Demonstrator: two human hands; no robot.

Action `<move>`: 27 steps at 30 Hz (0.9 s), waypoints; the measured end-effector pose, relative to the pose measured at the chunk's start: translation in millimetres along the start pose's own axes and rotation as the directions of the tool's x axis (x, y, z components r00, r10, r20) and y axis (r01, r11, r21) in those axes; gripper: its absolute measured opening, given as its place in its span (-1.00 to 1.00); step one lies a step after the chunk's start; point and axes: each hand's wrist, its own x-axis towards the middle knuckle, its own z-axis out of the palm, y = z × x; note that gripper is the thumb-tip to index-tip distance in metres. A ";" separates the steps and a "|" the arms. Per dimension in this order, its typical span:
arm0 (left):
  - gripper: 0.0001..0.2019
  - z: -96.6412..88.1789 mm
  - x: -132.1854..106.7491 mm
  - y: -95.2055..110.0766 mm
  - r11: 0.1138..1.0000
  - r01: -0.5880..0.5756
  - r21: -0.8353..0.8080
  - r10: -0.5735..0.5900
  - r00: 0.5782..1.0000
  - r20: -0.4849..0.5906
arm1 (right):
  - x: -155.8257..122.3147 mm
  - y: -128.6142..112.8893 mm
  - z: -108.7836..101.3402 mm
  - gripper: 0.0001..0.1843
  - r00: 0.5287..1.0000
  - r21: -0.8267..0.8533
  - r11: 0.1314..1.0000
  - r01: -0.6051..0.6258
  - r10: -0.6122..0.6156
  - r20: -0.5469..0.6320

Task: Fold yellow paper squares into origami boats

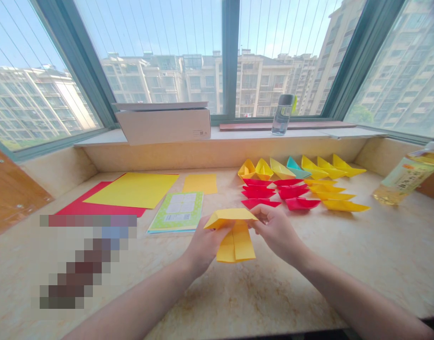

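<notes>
The marbled counter [238, 302] is busy: red sheet [78, 203] left, yellow sheet [134, 191] partly over it, orange-yellow paper [200, 183] behind a green booklet [177, 210], rows of paper boats [293, 191], yellow, red, one teal, and a drink bottle [406, 179] far right.

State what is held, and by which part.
A folded yellow paper: the left hand grips its left side, the right hand its upper right end.

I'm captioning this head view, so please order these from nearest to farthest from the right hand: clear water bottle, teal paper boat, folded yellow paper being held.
From the right hand:
1. Folded yellow paper: in its grasp, to its left.
2. Teal paper boat: ahead, in the back row.
3. Clear water bottle: beyond the boat, on the window ledge.
</notes>
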 end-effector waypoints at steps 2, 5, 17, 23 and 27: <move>-0.73 -0.1 -1.0 0.7 1.000 0.006 0.016 -0.007 1.000 0.018 | -0.5 -0.9 0.3 -0.86 1.000 0.006 1.000 -0.003 0.003 -0.013; -0.71 -1.2 -1.1 -1.9 0.999 0.011 0.038 -0.012 1.000 0.025 | -1.2 -3.1 0.6 -0.86 1.000 0.027 1.000 -0.010 0.010 -0.023; -0.77 -1.0 -2.2 0.5 0.998 -0.055 -0.011 0.056 0.995 0.088 | -2.0 -4.7 -1.4 -0.67 0.999 0.152 0.987 -0.054 0.055 0.000; -0.69 -1.9 -1.1 -7.5 0.996 -0.005 -0.093 0.024 0.979 0.202 | -1.5 -3.7 -3.6 -0.67 0.999 0.173 0.985 -0.026 0.033 -0.033; -0.72 -1.0 1.5 -11.5 0.980 0.004 -0.197 0.026 0.989 0.148 | -0.8 -4.8 -3.5 -0.67 0.998 0.180 0.982 -0.050 0.054 -0.013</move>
